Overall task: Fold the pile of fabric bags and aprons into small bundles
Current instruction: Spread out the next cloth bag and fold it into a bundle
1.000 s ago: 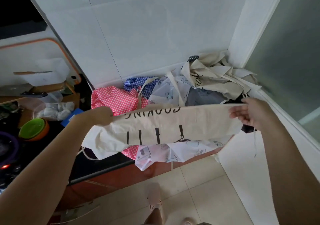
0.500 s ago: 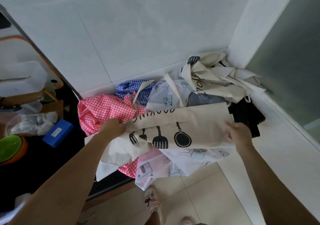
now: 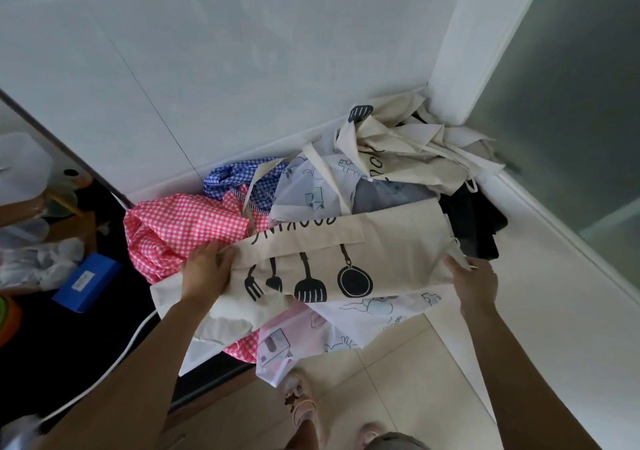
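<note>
the right grip (image 3: 474,283) is closed on the right end of the cream apron (image 3: 388,241), with a corner of the cloth sticking out past its fingers (image 3: 452,264). the left grip (image 3: 207,269) lies on the apron's left end, thumb along the folded edge; whether it pinches the cloth or only presses it i cannot tell. the apron is stretched flat between the two, folded lengthways, on top of the pile at the front of the counter (image 3: 104,338). its upper layer shows upside-down black lettering and the lower layer a printed fork, spatulas and a pan. its left tail hangs over the counter edge under the left forearm.

under and behind it lie a pink gingham cloth (image 3: 180,228), a blue gingham cloth (image 3: 235,179), a white printed cloth (image 3: 311,190) and a black cloth (image 3: 474,221). a crumpled heap of cream bags (image 3: 408,148) fills the corner against the tiled wall (image 3: 242,68). another white printed piece (image 3: 374,314) droops over the front edge toward the floor (image 3: 398,397).

on the dark counter to the left sits a blue box (image 3: 86,283), with a white cable (image 3: 114,356) running past it. a sandalled foot (image 3: 301,408) stands on the floor below
</note>
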{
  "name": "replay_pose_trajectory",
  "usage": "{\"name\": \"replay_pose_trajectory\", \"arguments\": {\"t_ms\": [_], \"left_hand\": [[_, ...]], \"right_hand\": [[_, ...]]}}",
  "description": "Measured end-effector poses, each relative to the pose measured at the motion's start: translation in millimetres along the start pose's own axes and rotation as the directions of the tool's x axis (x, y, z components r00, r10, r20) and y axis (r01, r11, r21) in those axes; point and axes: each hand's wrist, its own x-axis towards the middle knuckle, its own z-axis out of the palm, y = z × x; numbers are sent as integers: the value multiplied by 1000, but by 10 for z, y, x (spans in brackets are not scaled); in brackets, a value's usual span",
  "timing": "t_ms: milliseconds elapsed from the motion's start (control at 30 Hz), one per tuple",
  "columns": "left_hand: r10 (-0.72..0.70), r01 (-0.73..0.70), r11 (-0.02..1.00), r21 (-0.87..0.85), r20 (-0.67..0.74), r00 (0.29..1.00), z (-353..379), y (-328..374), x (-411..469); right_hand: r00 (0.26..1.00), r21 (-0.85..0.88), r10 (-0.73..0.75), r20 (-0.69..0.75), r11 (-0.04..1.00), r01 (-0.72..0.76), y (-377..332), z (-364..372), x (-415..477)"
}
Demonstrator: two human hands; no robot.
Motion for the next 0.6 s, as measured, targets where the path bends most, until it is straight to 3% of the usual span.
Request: {"name": "replay_pose_trajectory", "arguments": {"t_ms": [133, 333, 400, 500, 600], "left_hand": [[-10, 14, 999, -41, 90, 996, -4, 43, -47], [-70, 96, 975, -201, 136, 988, 19, 248, -75], [-42, 60, 982, -180, 99, 994, 47, 352, -50], [-23, 21, 998, -53, -40, 999, 16, 466, -102], [40, -63, 990, -130, -170, 985, -127, 539, -348]], "right_hand": [[982, 60, -59, 180, 997, 49, -154, -93, 165], [996, 447, -45, 73, 894, 8, -511, -469, 549], [992, 459, -15, 122, 888, -43, -517, -445, 519], [978, 478, 143, 154, 855, -200, -371, -295, 333], [983, 565, 157, 95, 804, -183, -237, -164, 50]]}}
